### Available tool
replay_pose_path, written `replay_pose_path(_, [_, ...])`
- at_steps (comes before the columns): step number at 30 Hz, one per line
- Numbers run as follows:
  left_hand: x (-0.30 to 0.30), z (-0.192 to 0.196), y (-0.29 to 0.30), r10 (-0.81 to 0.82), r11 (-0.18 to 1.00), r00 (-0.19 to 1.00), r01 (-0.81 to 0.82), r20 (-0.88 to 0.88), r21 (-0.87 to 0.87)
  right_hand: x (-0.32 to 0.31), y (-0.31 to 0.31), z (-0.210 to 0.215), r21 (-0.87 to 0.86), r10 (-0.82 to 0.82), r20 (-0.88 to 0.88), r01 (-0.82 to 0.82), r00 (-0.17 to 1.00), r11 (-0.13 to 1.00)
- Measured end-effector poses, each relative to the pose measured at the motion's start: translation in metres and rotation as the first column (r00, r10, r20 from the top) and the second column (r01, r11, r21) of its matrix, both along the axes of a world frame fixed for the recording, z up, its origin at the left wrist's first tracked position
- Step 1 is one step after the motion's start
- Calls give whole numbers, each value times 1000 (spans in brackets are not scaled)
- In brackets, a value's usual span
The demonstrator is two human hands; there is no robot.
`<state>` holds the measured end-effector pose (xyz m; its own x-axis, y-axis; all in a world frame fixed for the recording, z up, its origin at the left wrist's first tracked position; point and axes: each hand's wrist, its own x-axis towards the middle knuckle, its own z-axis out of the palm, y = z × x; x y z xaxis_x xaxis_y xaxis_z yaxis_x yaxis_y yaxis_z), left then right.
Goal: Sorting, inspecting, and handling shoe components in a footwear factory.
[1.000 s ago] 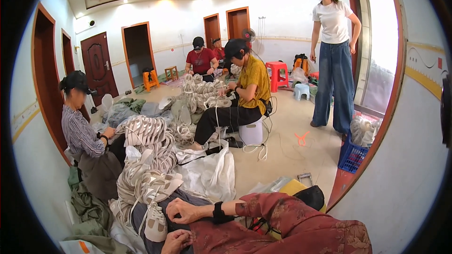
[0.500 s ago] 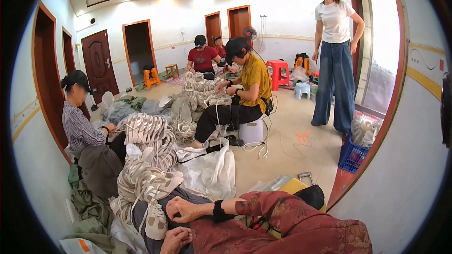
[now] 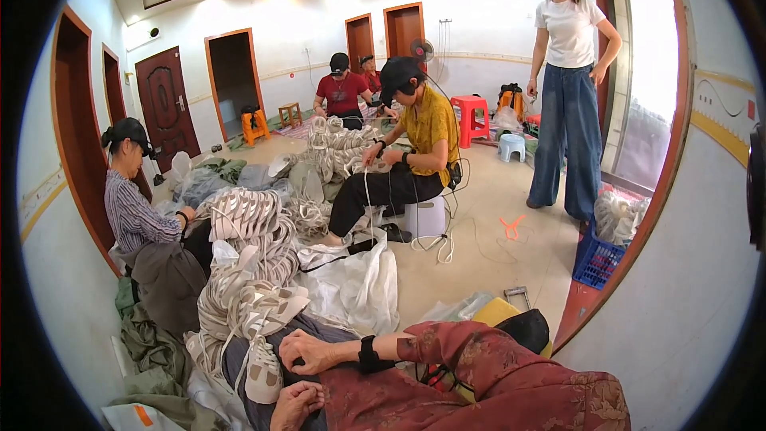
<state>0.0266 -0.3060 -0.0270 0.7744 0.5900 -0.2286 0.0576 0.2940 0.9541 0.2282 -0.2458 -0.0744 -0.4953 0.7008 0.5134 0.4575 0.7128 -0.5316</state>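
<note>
My right hand (image 3: 309, 351), with a black band at its wrist, rests low in the view on dark grey cloth (image 3: 279, 335) over my lap. Its fingers are curled inward; whatever they hold, if anything, is hidden. Just below it my left hand (image 3: 298, 405) is also curled, thumb against fingers, with no object showing clearly. Beside both hands lies a beige and white shoe upper (image 3: 263, 371) with laces. It hangs at the near end of a long heap of similar shoe uppers (image 3: 259, 303). My red patterned sleeve (image 3: 479, 351) comes in from the right.
A co-worker in a striped shirt (image 3: 136, 211) sits left of the heap; another in a yellow shirt (image 3: 423, 132) handles a white lace. A person in a white T-shirt (image 3: 570, 32) stands right. White plastic sheeting (image 3: 367, 287), a blue crate (image 3: 598, 263) and a red stool (image 3: 471, 120) are around.
The co-worker in yellow has drawn one hand back and up, with a white lace hanging from it. The striped-shirt co-worker's head has tilted down. My hands look nearly unchanged.
</note>
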Motion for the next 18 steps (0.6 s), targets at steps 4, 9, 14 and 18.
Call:
replay_pose_path(4, [2,1,-1,25,1000,999,-25,-44,-16,-2,-1,0,103,-16,-79,24,997,994])
replay_pose_path(9, [2,0,-1,25,1000,999,-25,-31,-14,-1,-1,0,94,-5,-92,14,996,995])
replay_pose_path(14, [0,-4,-2,21,1000,999,-22,-38,-16,-1,-3,-2,105,8,-82,1,997,995])
replay_pose_path(18, [3,-5,-3,24,1000,999,-25,-49,-12,5,-2,-4,20,13,-25,-13,1000,1000])
